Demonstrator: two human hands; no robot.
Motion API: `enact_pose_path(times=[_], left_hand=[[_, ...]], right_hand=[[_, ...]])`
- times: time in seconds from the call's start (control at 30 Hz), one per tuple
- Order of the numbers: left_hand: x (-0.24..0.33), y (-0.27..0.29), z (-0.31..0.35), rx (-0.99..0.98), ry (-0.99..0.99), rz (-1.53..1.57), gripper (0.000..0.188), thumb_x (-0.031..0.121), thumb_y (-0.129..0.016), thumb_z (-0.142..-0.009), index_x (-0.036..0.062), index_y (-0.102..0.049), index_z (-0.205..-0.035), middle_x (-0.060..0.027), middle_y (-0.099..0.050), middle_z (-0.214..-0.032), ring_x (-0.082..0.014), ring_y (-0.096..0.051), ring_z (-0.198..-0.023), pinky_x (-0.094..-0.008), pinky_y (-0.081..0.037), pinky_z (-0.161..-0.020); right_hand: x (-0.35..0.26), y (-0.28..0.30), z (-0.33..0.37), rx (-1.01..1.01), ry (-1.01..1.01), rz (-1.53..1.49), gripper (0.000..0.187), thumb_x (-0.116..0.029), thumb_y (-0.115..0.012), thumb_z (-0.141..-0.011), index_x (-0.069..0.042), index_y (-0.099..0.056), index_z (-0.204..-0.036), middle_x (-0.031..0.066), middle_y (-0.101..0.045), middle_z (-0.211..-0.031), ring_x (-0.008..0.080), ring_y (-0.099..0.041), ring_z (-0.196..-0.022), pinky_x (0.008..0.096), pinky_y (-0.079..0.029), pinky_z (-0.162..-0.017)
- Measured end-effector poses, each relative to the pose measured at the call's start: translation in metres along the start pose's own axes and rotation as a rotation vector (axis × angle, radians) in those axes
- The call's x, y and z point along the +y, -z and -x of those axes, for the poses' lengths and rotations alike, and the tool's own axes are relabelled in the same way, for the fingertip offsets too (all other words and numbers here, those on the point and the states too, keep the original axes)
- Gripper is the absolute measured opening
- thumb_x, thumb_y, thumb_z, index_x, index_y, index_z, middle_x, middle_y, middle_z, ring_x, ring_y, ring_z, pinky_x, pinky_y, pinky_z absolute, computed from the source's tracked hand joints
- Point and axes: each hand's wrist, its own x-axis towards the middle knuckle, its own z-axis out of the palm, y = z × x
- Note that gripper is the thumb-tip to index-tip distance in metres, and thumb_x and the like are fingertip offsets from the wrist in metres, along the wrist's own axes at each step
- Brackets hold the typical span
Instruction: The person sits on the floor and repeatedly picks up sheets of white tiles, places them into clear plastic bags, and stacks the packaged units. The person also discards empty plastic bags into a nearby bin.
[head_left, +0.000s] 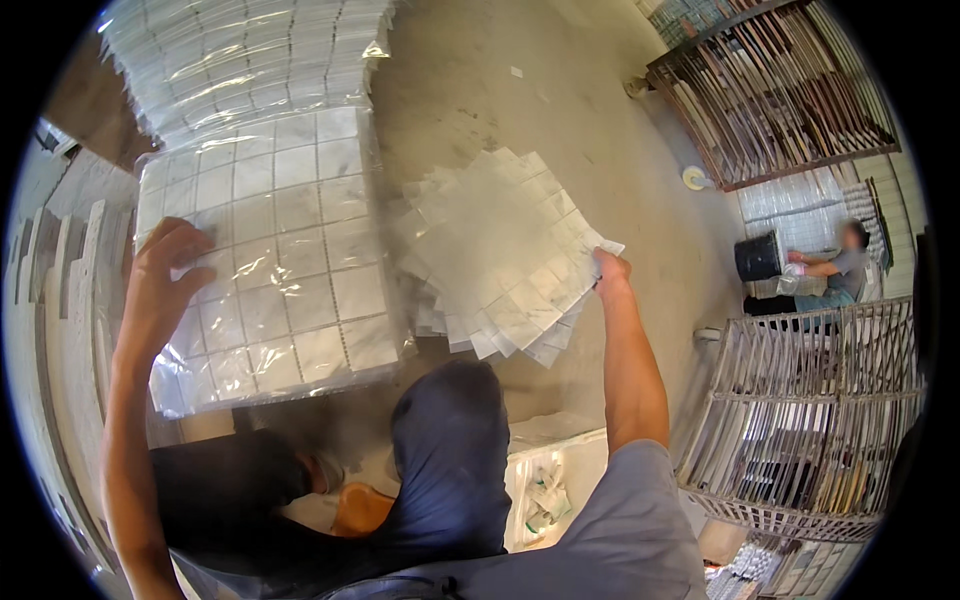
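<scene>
In front of me on the left lies a stack of white-grey marble mosaic tile sheets [285, 265] under shiny clear plastic film. My left hand [172, 262] rests at its left edge, thumb and forefinger apart on the film, holding nothing. To the right is a lower pile of similar square sheets [490, 255], fanned out at differing angles; a hazy blur covers its middle. At the pile's right corner, my right hand [612, 268] pinches a mosaic tile sheet [565, 232]. How many sheets are between its fingers is hard to make out.
A taller plastic-covered stack [245, 60] stands beyond the left one. Pale slabs [60, 290] line the far left. Racks of upright panels [780, 85] and a slatted crate [810, 420] stand right, with a person [845, 265] beside a black bucket [760, 257]. A white box [550, 490] sits near my leg.
</scene>
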Motion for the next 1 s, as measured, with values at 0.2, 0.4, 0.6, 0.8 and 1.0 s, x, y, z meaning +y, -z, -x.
enact_pose_path(times=[0.2, 0.4, 0.6, 0.8, 1.0], left_hand=[[-0.013, 0.011, 0.006, 0.065, 0.015, 0.041, 0.012, 0.005, -0.065, -0.081, -0.0013, -0.065, -0.091, -0.0087, -0.062, -0.090, -0.0204, -0.058, -0.082, -0.0312, -0.047, -0.074], [0.004, 0.011, 0.009, 0.342, -0.253, -0.342, 0.006, 0.011, -0.069, -0.081, 0.0052, -0.068, -0.083, -0.0074, -0.067, -0.090, -0.0270, -0.059, -0.093, -0.0415, -0.039, -0.084], [0.042, -0.001, 0.024, 0.187, -0.175, 0.257, 0.031, 0.012, -0.070, -0.083, 0.0000, -0.065, -0.111, -0.0131, -0.068, -0.107, -0.0237, -0.064, -0.100, -0.0347, -0.049, -0.089], [0.072, -0.025, 0.037, -0.288, -0.096, 0.831, 0.079, 0.023, -0.078, -0.079, 0.0011, -0.037, -0.142, -0.0149, -0.048, -0.138, -0.0282, -0.048, -0.125, -0.0403, -0.042, -0.104], [0.049, -0.018, 0.077, -0.578, 0.154, 1.178, 0.040, 0.014, -0.074, -0.082, 0.0005, -0.059, -0.117, -0.0099, -0.066, -0.101, -0.0179, -0.062, -0.096, -0.0328, -0.048, -0.090]], right_hand=[[-0.061, -0.017, 0.063, -0.095, 0.285, -0.134, 0.028, -0.001, -0.068, -0.083, 0.010, -0.062, -0.108, 0.0161, -0.066, -0.106, 0.0261, -0.063, -0.096, 0.0371, -0.051, -0.084], [-0.169, -0.019, 0.230, -0.323, 0.678, -0.167, 0.023, 0.002, -0.062, -0.087, 0.011, -0.062, -0.108, 0.0177, -0.067, -0.106, 0.0237, -0.064, -0.096, 0.0332, -0.049, -0.088], [-0.247, 0.016, 0.363, -0.550, 1.017, -0.097, 0.027, -0.002, -0.066, -0.087, 0.006, -0.064, -0.113, 0.0125, -0.068, -0.109, 0.0177, -0.065, -0.093, 0.0292, -0.050, -0.087], [-0.294, 0.041, 0.451, -0.625, 1.068, -0.057, 0.034, -0.011, -0.065, -0.088, 0.006, -0.061, -0.118, 0.0114, -0.066, -0.111, 0.0168, -0.062, -0.100, 0.0280, -0.044, -0.092], [-0.291, 0.011, 0.439, -0.793, 0.831, -0.025, 0.040, -0.011, -0.059, -0.090, 0.008, -0.053, -0.125, 0.0134, -0.061, -0.121, 0.0198, -0.057, -0.110, 0.0314, -0.040, -0.099]])
